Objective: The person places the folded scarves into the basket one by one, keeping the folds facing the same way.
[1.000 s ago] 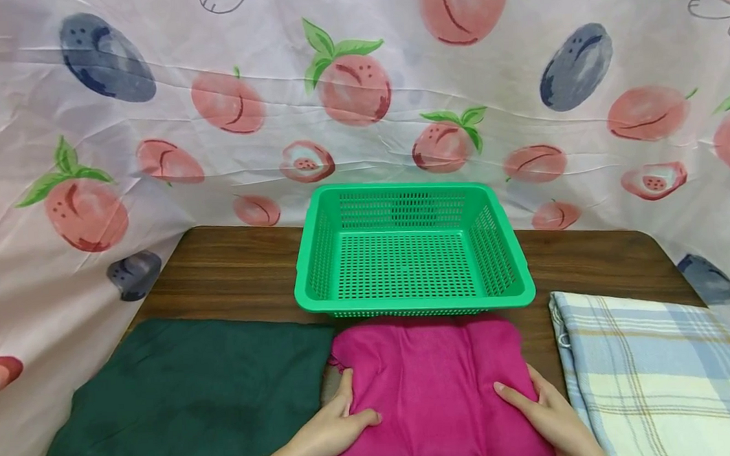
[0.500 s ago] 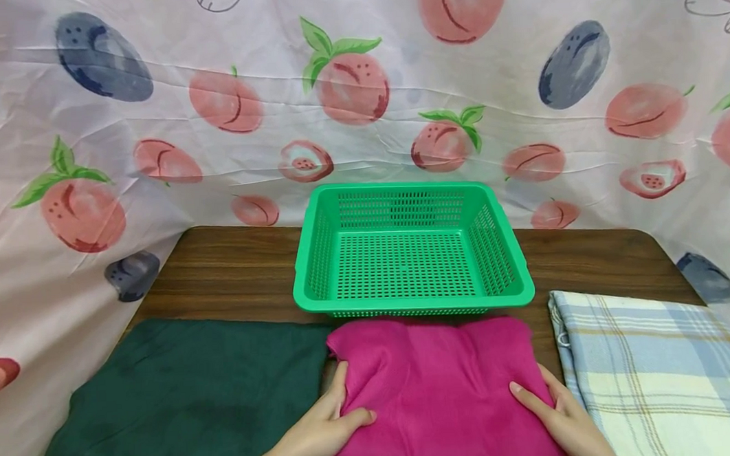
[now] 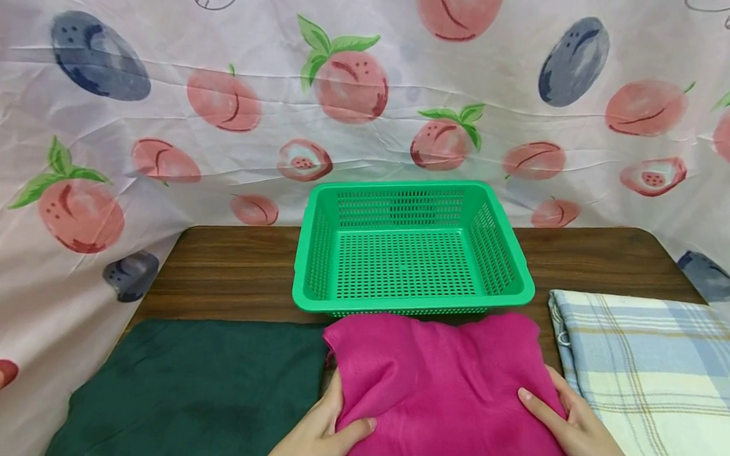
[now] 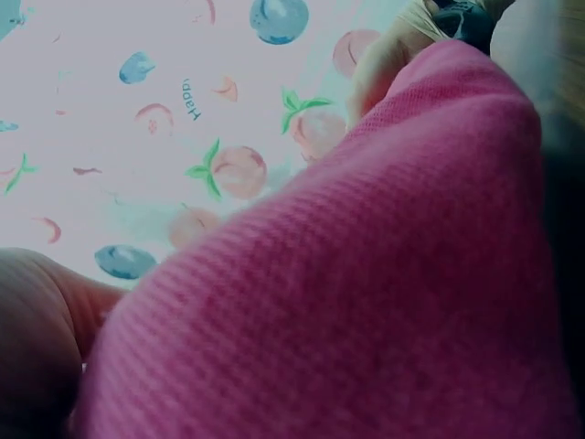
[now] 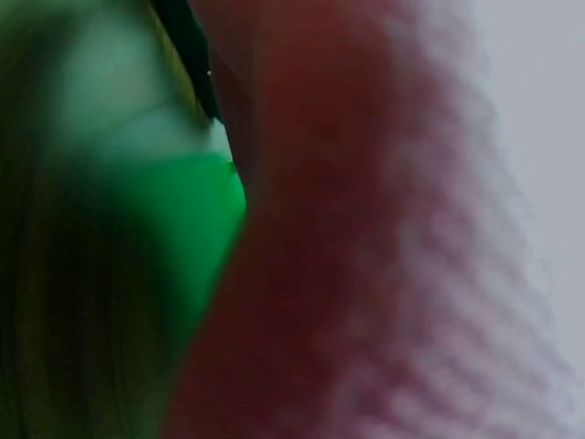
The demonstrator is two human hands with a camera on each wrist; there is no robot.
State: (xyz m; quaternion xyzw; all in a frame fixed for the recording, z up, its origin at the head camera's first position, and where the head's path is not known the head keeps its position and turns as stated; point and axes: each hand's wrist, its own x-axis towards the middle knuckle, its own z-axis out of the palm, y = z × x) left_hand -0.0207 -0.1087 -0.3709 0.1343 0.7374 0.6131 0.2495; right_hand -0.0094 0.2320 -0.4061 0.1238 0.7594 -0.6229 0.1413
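In the head view both hands hold a folded magenta cloth (image 3: 435, 389) by its sides, in front of the basket. My left hand (image 3: 317, 437) grips the left side, thumb on top and fingers tucked beneath. On the opposite side my right hand (image 3: 573, 420) holds it in the same way. The cloth's far edge comes up close to the basket's front rim. Woven magenta fabric (image 4: 347, 265) fills much of the left wrist view. Dark red, blurred cloth (image 5: 366, 247) covers the middle of the right wrist view.
A green perforated plastic basket (image 3: 406, 304) stands at the back centre of the brown wooden table (image 3: 237, 269). On the left lies a folded dark green cloth (image 3: 188, 396); on the right, a folded plaid cloth (image 3: 663, 371). A fruit-print curtain (image 3: 361, 152) hangs behind.
Both hands have moved slightly apart and a little towards the bottom of the head view, still gripping the magenta cloth. It looks wider now, with its far corners spread outward.
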